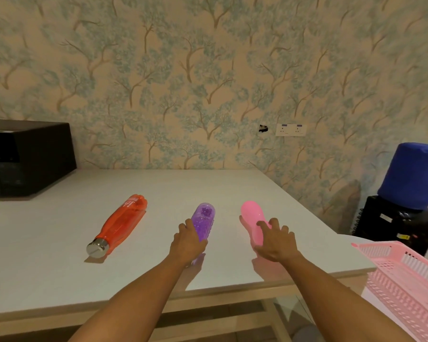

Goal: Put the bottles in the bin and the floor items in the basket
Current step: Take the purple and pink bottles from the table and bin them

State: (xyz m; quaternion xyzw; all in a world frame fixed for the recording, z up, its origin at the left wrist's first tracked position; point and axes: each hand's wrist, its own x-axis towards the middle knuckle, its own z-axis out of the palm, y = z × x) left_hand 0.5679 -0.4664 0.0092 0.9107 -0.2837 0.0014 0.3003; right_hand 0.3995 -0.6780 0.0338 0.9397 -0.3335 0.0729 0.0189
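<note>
Bare table (232, 188) beyond the bottles (124, 223)

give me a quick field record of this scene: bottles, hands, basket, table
bottles: orange bottle, purple bottle and pink bottle, all lying on the table
left hand: curled round the purple bottle's near end
right hand: fingers spread over the pink bottle's near end
basket: pink basket, at the table's right end
table: white table, black appliance at back left
</note>
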